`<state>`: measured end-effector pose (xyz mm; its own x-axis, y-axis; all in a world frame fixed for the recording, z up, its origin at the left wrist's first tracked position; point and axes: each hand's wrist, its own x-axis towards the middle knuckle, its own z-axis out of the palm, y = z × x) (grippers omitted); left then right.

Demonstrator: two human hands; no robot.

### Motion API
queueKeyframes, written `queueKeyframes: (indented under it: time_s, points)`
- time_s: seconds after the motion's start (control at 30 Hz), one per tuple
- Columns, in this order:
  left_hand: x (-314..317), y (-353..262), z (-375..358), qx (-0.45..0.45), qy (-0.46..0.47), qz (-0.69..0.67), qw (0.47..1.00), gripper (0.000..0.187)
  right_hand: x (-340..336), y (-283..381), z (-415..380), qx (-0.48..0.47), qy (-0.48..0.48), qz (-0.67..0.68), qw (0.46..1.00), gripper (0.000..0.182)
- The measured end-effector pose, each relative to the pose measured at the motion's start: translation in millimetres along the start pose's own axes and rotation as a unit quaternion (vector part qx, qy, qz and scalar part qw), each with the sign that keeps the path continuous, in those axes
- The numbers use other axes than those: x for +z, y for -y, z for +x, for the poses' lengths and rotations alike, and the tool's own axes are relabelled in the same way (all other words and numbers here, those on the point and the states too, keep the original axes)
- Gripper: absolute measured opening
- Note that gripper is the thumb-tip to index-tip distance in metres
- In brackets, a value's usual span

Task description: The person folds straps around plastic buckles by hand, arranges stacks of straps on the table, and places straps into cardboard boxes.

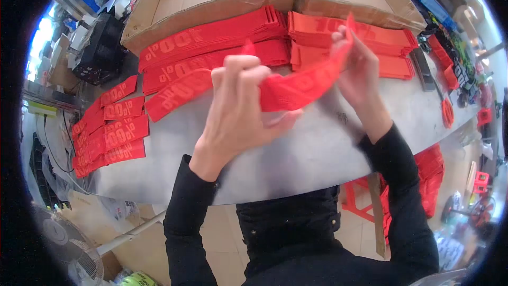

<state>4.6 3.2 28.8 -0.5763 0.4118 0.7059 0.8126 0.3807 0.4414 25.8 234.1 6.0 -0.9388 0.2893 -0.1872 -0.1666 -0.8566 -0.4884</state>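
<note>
A red printed strip (304,87) stretches between my hands above the table, sagging and bent, slightly blurred. My left hand (233,111) has its fingers curled over the strip's left part, with the thumb reaching out below it. At the right end, my right hand (360,69) pinches the strip, whose tip sticks up above the fingers. Behind my left hand lie long stacks of red strips with pale lettering (211,34). Plainer red-orange strips (354,34) are piled behind my right hand.
Two open cardboard boxes (211,8) (365,13) stand at the back of the metal table (296,164). Shorter red printed pieces (124,135) lie in rows at left. Orange-handled scissors (447,114) lie at right. A fan (69,243) stands at lower left.
</note>
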Motion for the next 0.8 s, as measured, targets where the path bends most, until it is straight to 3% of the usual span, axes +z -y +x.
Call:
queueKeyframes:
  time_s: [0.07, 0.1, 0.13, 0.23, 0.27, 0.33, 0.5, 0.6, 0.8]
  points:
    - [-3, -7, 5, 0.091, 0.043, 0.041, 0.994, 0.030, -26, 8, 14, 0.095, 0.226, 0.052, 0.968, 0.028]
    - [-2, -3, 3, 0.091, 0.041, 0.041, 0.994, 0.030, -37, 12, 19, 0.142, 0.335, 0.075, 0.929, 0.027]
    - [0, 5, -2, 0.088, 0.049, 0.042, 0.994, 0.032, -35, 10, 16, 0.142, 0.334, 0.074, 0.929, 0.027]
    - [3, 16, -10, 0.084, 0.069, 0.042, 0.993, 0.035, -26, -3, -4, 0.097, 0.324, -0.116, 0.934, 0.021]
    - [3, 13, -11, 0.053, 0.038, 0.024, 0.998, 0.036, -20, -9, -11, 0.096, 0.324, -0.116, 0.934, 0.021]
    - [5, 7, -13, -0.011, -0.023, -0.012, 1.000, 0.037, -6, -20, -25, 0.132, 0.236, -0.305, 0.913, 0.011]
    - [8, 2, -13, 0.008, -0.054, -0.050, 0.997, 0.038, -9, -26, -25, 0.170, 0.289, -0.308, 0.890, 0.009]
    - [6, 4, -11, 0.069, -0.013, -0.059, 0.996, 0.039, -10, -27, -24, 0.198, 0.270, -0.194, 0.922, 0.011]
    - [6, 5, -11, 0.093, 0.007, -0.054, 0.994, 0.032, -12, -29, -24, 0.190, 0.261, -0.188, 0.927, 0.013]
